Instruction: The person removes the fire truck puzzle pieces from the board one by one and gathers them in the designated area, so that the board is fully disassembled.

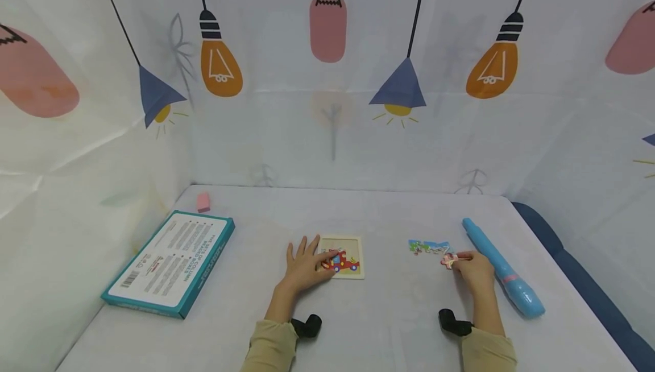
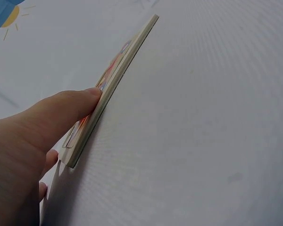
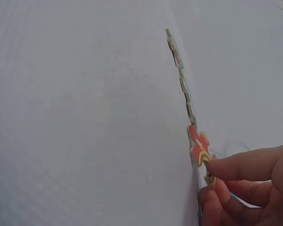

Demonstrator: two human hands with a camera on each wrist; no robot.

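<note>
Toward the right edge of the table (image 1: pixel 389 315), the right hand (image 1: pixel 476 272) pinches a piece (image 1: pixel 448 260).
Left hand (image 1: pixel 305 264), spread, touches a board (image 1: pixel 350 245).

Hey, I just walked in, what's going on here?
A person is handling a small picture puzzle. Their left hand rests on a framed board showing a red vehicle, thumb touching it. Their right hand pinches a red-and-yellow puzzle piece beside a row of other colorful pieces. A teal-edged box lies off to the left.
</note>
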